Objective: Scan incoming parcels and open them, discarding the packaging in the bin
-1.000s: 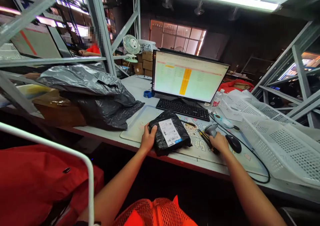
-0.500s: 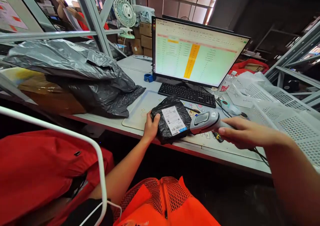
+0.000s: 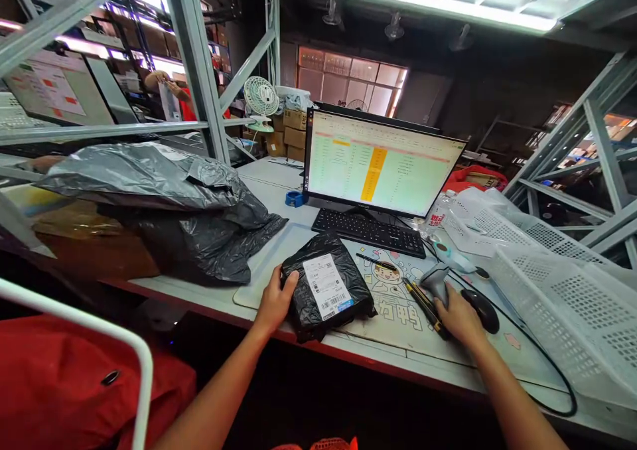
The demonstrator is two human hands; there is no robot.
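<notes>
My left hand [image 3: 275, 301] grips the left side of a black plastic-wrapped parcel [image 3: 298, 307], thumb on top. A white shipping label [image 3: 326, 284] with a barcode faces up on it. The parcel is over the front edge of the desk mat. On the right, my right hand [image 3: 458, 315] is closed round the handle of a grey barcode scanner [image 3: 436, 279], low at the mat; its fingers are partly hidden. Close by lie a black mouse [image 3: 482, 309], a yellow-and-black cutter [image 3: 423, 304] and a black pen [image 3: 377, 261].
Behind are a keyboard [image 3: 368, 231] and a monitor [image 3: 378, 168] showing a spreadsheet. Big black plastic bags [image 3: 209, 218] lie at left, white perforated baskets [image 3: 562, 304] at right. A blue tape roll [image 3: 294, 199] sits near the monitor. Another person's hands [image 3: 166, 85] show far left.
My right hand has brought the scanner away from the parcel's label, down to the mat on the right. The parcel stays in my left hand. The view has tilted up.
</notes>
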